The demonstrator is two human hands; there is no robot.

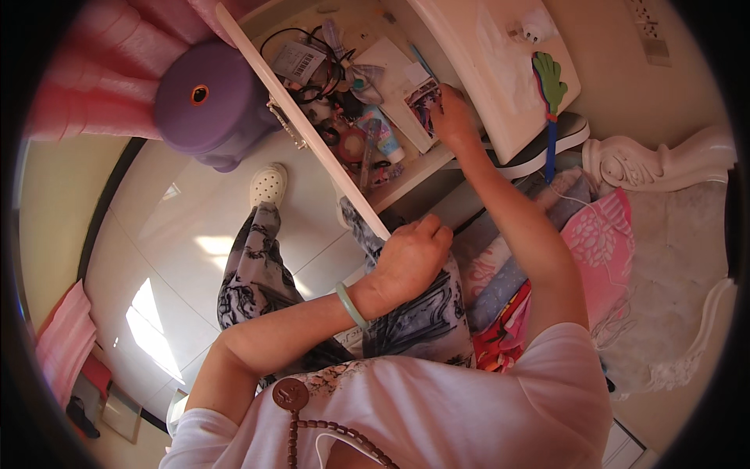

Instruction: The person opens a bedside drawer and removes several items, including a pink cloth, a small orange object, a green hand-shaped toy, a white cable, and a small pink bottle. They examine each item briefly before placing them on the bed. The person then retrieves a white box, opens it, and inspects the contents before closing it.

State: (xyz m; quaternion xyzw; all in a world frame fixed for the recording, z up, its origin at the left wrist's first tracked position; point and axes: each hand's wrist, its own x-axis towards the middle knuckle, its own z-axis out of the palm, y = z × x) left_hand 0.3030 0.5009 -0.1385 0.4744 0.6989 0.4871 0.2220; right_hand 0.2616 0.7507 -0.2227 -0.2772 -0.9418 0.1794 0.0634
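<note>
My right hand point(456, 120) reaches into a pulled-out white drawer point(319, 158), its fingers closed at the edge of a small printed card point(422, 104). Under that card lies a flat white box or booklet point(391, 76). My left hand point(412, 258), with a pale green bangle on the wrist, is curled by the near end of the drawer front. Its palm is hidden, so a grip cannot be made out. Jumbled in the drawer are black cables point(337, 67), a labelled packet point(299, 61), a light blue tube point(382, 133), a tape roll point(351, 145) and a checked bow point(366, 79).
A purple stool point(205, 97) stands beyond the drawer front. On the white cabinet top point(486, 76) are a green hand clapper point(549, 82) and a white plug point(534, 29). Folded cloths point(597, 246) and a loose white cord lie to the right, beside a carved cream furniture frame point(656, 161).
</note>
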